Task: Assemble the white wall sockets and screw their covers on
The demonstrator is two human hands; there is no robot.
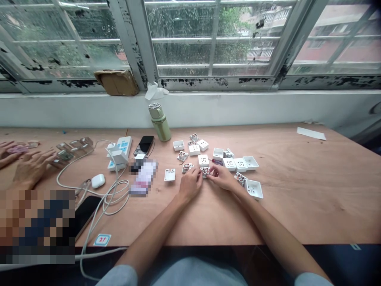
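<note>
While both forearms reach in from the near edge of the desk [282, 210], the person's left hand [189, 184] and right hand [223, 177] meet near the middle, their fingers [212, 170] curled closed on a small socket insert [204, 171] with metal contacts, which they partly hide. Just beyond the hands lie white socket faceplates [203, 160] and open square socket backs [218, 153], mixed with more inserts [183, 155]. Another socket back [254, 189] sits just beside the right wrist. Toward the far edge, a pale green vacuum flask [160, 123] stands upright near a black phone [145, 145] and a white power strip [123, 146] with a charger plugged into it. White cables [89, 234] loop across the left side, beside a white earbud case [98, 181]. A blurred packet [143, 178] lies left of the hands. At the far left, a co-worker's hands [32, 169] spread near clear plastic pieces [71, 151].
</note>
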